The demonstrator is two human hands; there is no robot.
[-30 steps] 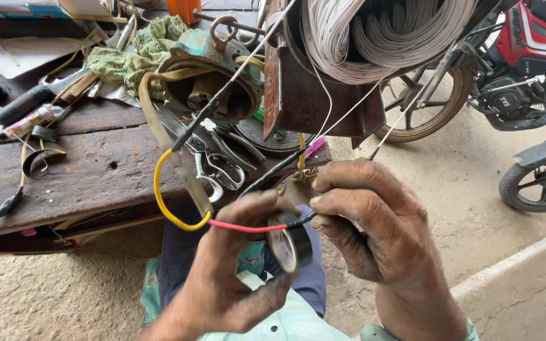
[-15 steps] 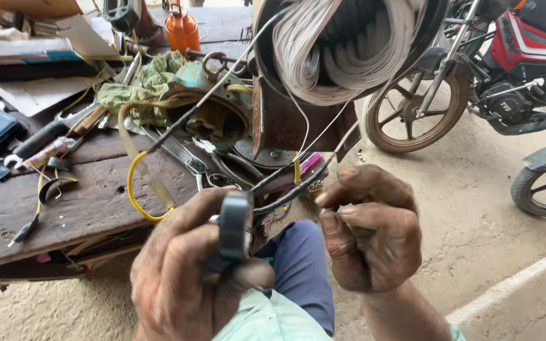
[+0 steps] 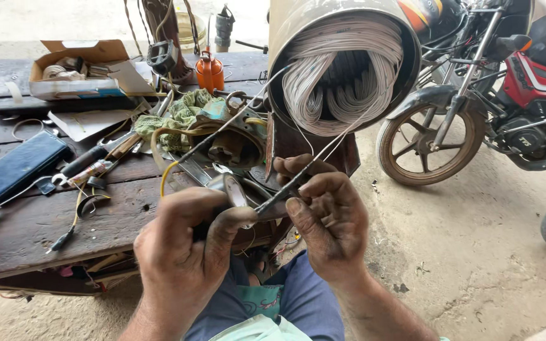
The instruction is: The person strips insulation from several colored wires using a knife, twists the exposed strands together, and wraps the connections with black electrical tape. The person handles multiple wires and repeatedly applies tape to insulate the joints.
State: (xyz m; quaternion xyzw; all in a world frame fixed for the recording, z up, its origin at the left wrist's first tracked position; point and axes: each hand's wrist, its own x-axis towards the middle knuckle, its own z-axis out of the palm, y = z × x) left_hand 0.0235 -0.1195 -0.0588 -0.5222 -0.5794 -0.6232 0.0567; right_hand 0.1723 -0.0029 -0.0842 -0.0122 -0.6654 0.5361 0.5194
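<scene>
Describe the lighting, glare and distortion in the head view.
Head view: soft daylight, faint shadows; the grey metal cylinder of white wire coils bulges with wide-angle distortion; ground at the top edge is washed out; left hand and right hand are sharp.

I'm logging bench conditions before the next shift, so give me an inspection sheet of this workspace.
Surface: worn wooden bench, crowded.
Job's things: tape roll in left hand; dark sleeved wire pinched by right hand; motor housing full of white windings.
Clutter: cardboard box, orange oil can, green rag, blue case, hand tools.
Grippers: both hands closed.
Cables: yellow wire curls across the bench.
Surroundings: motorcycle, concrete floor.
</scene>
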